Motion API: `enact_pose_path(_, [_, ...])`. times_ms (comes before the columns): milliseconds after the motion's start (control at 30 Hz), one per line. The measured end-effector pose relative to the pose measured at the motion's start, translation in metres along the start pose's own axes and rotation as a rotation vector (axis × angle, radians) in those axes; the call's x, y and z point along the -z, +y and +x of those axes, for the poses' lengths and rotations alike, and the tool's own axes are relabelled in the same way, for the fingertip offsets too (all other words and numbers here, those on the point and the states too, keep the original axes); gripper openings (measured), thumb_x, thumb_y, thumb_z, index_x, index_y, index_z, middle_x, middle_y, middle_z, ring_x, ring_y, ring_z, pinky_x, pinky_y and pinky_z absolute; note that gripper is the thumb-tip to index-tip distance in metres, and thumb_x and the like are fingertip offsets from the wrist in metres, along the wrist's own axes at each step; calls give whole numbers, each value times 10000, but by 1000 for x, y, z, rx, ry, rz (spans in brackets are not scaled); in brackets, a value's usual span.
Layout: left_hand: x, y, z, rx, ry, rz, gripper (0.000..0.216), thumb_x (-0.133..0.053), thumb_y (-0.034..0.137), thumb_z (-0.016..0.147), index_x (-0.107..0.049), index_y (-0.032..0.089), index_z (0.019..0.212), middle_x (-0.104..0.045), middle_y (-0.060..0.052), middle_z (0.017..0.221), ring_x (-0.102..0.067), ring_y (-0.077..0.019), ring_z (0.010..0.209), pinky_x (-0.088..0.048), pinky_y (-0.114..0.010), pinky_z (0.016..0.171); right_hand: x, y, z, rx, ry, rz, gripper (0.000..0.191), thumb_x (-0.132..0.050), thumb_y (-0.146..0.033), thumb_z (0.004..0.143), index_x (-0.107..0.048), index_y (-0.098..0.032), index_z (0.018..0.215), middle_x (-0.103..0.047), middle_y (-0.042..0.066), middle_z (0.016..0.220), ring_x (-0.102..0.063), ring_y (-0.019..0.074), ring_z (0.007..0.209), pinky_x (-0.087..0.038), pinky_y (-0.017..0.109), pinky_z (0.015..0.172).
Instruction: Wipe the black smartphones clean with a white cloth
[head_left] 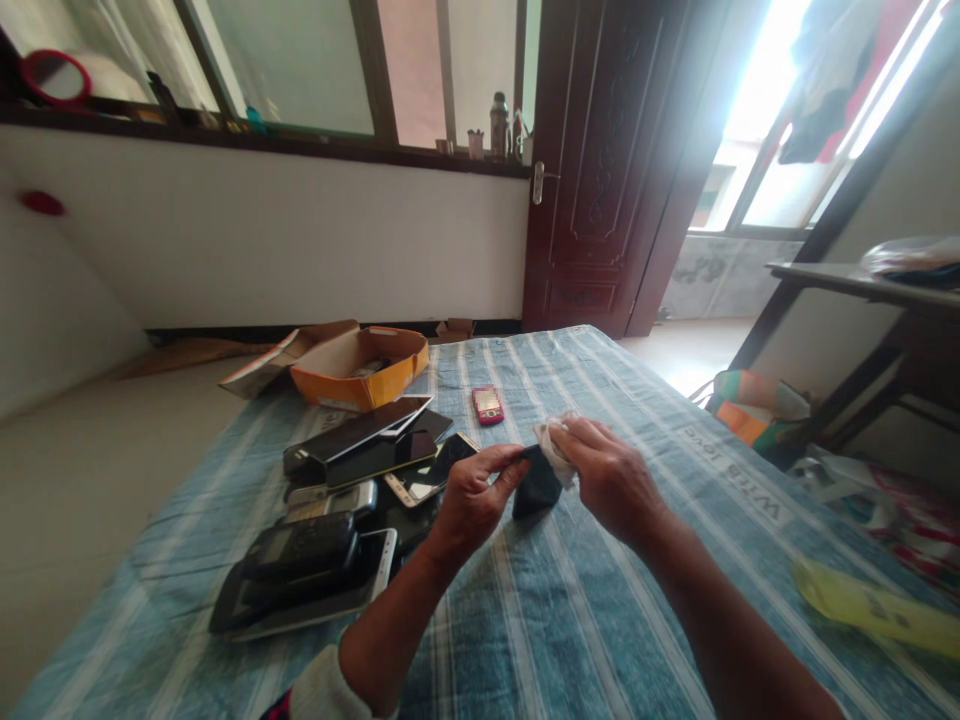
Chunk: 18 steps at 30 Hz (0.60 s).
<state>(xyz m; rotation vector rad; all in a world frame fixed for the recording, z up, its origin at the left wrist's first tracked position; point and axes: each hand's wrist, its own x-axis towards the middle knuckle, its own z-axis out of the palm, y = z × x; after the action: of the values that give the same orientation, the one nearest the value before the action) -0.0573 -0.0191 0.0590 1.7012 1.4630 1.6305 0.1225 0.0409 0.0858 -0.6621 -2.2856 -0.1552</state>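
My left hand [472, 500] pinches a small black device [536, 487] by its upper edge, holding it upright just above the blue striped cloth [570, 600]. My right hand [611, 475] is closed on a crumpled white wipe [550, 440] pressed against the top of that device. To the left lies a pile of several phones and tablets [345, 500], dark screens up. A small pink phone [487, 404] lies alone farther back.
An open orange cardboard box [360, 365] and its lid sit at the cloth's far left corner. A yellow-green packet [870, 605] lies at the right edge. A dark wooden door [600, 160] stands behind, and a table [862, 280] with bags beneath is at the right.
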Motion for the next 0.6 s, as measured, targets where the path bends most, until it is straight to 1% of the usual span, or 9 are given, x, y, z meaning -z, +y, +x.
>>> enact_pose_path(100, [0,-3,0,-14,1,-12,182,-657,291,815,-752,164,904,-768,-56,900,-714,-206,818,-568,-290,784,-2,7,-5,-55,56,-30,315,-406,-94,950,-649,-143,1144,-677,122,1084,-605,228,1085,-504,349,941])
enact_pose_path(167, [0,-4,0,-22,-3,-26,175,-656,284,819,-751,164,905,-767,-51,891,-714,-199,809,-566,-275,768,-5,4,-8,-58,111,-65,305,-402,-102,956,-655,-108,1127,-683,143,1069,-610,249,1085,-507,368,946])
enact_pose_path(267, [0,-2,1,-35,-5,-28,165,-655,266,825,-751,163,912,-768,-47,894,-711,-193,814,-559,-268,783,-13,-11,-10,-9,191,-138,298,-413,-112,960,-652,-67,1133,-680,168,1104,-596,295,1126,-502,410,961])
enact_pose_path(367, [2,2,2,-34,-40,-49,187,-636,267,846,-749,165,954,-766,-50,937,-709,-195,832,-556,-273,797,-20,-29,-9,36,229,-177,294,-436,-108,954,-645,-68,1156,-666,170,1164,-559,322,1196,-494,434,978])
enact_pose_path(467, [3,3,2,-20,-66,-71,208,-631,277,854,-744,170,993,-763,-51,961,-706,-198,847,-554,-275,803,-25,-34,-8,38,224,-151,293,-447,-113,951,-645,-79,1165,-659,174,1187,-540,320,1227,-489,441,987])
enact_pose_path(533, [4,0,2,-16,-53,-62,199,-643,275,847,-747,171,980,-765,-48,939,-706,-198,849,-551,-272,809,-26,-29,-8,7,228,-98,301,-441,-109,948,-647,-93,1167,-662,170,1183,-548,308,1218,-484,442,992])
enact_pose_path(600, [4,-3,2,-14,-40,-41,181,-652,269,840,-751,173,958,-766,-44,920,-705,-195,848,-546,-267,812,-26,-20,-9,-58,245,-8,324,-416,-94,943,-650,-113,1166,-666,158,1176,-558,289,1205,-472,430,1001])
